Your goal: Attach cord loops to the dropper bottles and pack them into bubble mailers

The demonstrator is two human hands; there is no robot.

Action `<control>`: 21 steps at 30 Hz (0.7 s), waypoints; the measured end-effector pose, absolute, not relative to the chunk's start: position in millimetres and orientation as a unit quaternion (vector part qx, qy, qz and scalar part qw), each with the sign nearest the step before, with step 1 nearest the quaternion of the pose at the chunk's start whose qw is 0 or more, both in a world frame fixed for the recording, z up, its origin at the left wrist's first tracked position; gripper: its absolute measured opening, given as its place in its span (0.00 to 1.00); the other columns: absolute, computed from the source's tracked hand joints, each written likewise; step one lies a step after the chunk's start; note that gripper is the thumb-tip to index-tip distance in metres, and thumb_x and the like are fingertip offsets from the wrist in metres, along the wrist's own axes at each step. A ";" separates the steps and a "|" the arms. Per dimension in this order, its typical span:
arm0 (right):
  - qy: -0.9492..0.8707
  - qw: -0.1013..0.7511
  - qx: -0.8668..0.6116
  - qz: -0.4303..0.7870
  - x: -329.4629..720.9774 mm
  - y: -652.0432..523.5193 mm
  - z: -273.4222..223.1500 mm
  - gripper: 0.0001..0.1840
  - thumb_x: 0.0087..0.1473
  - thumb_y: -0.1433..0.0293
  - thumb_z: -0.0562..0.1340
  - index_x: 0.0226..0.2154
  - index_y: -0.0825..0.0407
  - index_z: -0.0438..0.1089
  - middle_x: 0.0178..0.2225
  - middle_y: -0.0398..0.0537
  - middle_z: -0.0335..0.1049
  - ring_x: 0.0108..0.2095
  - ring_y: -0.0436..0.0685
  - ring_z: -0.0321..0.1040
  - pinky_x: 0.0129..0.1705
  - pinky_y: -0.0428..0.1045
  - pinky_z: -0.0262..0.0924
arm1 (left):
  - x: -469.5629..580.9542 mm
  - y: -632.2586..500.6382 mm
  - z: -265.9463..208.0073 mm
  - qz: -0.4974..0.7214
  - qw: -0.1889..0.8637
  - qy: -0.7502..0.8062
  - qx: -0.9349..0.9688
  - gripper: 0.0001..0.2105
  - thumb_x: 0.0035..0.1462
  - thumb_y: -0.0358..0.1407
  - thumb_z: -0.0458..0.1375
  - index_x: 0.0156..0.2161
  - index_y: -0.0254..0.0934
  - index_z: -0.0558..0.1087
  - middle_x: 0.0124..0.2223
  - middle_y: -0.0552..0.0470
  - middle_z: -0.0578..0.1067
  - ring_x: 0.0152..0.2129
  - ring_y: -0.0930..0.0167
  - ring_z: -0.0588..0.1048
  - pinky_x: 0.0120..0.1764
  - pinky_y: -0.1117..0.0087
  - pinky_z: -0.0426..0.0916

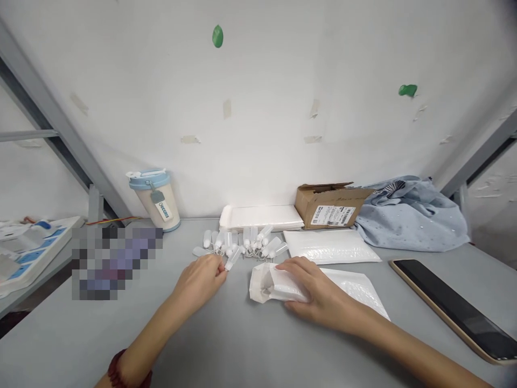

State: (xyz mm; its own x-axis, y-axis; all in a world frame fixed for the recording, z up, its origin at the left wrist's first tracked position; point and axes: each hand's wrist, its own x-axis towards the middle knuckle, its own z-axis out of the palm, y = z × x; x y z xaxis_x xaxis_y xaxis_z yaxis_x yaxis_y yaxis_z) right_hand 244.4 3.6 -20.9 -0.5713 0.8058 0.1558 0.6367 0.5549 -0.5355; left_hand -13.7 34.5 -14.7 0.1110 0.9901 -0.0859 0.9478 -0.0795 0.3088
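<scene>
- The left hand is pinching a small plastic piece beside the pile on the table.
- The right hand is gripping a white envelope, its gaping mouth facing left.

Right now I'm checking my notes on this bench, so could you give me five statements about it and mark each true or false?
1. The right hand holds a white mailer with an open mouth. True.
2. The left hand rests on the cloth. False: the left hand is at the small clear pieces, its fingertips next to one of them.
3. The cup has a blue lid. True.
4. The box stands to the left of the cup. False: it stands to the right of it.
5. The phone lies with its dark screen up. True.
</scene>
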 end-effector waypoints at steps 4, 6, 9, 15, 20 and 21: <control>-0.863 0.205 -0.420 0.194 245.2 5.7 -21.7 0.29 0.45 0.76 0.60 0.51 0.50 0.57 0.49 0.51 0.60 0.49 0.61 0.56 0.50 0.56 0.55 | -17.6 34.7 -0.7 0.115 0.264 0.611 0.738 0.08 0.47 0.35 0.50 0.20 0.37 0.66 0.21 0.55 0.68 0.21 0.71 0.67 0.23 0.74 0.55; -0.865 0.208 -0.417 0.187 245.4 6.3 -22.7 0.29 0.45 0.76 0.59 0.51 0.49 0.57 0.48 0.51 0.60 0.49 0.61 0.56 0.49 0.56 0.56 | -20.3 33.5 7.4 0.137 0.354 0.574 0.725 0.10 0.49 0.38 0.51 0.22 0.37 0.68 0.20 0.57 0.66 0.19 0.73 0.65 0.22 0.75 0.56; -0.869 0.211 -0.411 0.180 245.7 6.7 -24.3 0.30 0.44 0.78 0.59 0.52 0.49 0.56 0.48 0.51 0.59 0.48 0.60 0.57 0.49 0.55 0.56 | -23.6 31.4 14.8 0.140 0.436 0.542 0.705 0.10 0.49 0.40 0.52 0.24 0.37 0.70 0.21 0.57 0.66 0.19 0.74 0.64 0.22 0.76 0.59; -0.874 0.206 -0.404 0.173 245.3 6.0 -24.6 0.30 0.43 0.78 0.59 0.51 0.50 0.57 0.48 0.52 0.59 0.48 0.61 0.56 0.49 0.56 0.55 | -25.6 31.7 9.7 0.120 0.467 0.523 0.703 0.11 0.49 0.39 0.53 0.23 0.36 0.72 0.19 0.57 0.63 0.18 0.75 0.62 0.22 0.76 0.59; -0.884 0.208 -0.382 0.173 243.9 3.1 -26.4 0.29 0.43 0.79 0.59 0.51 0.51 0.58 0.48 0.51 0.60 0.47 0.59 0.57 0.48 0.54 0.56 | -17.3 28.4 0.6 0.103 0.468 0.518 0.709 0.10 0.51 0.39 0.52 0.28 0.36 0.70 0.24 0.55 0.70 0.20 0.74 0.65 0.22 0.76 0.59; -0.886 0.209 -0.376 0.174 243.6 2.2 -27.0 0.29 0.44 0.78 0.59 0.50 0.51 0.58 0.48 0.51 0.60 0.47 0.59 0.57 0.48 0.54 0.56 | -13.6 26.2 -1.5 0.099 0.462 0.514 0.716 0.09 0.52 0.39 0.51 0.29 0.36 0.70 0.25 0.55 0.71 0.20 0.74 0.65 0.21 0.76 0.59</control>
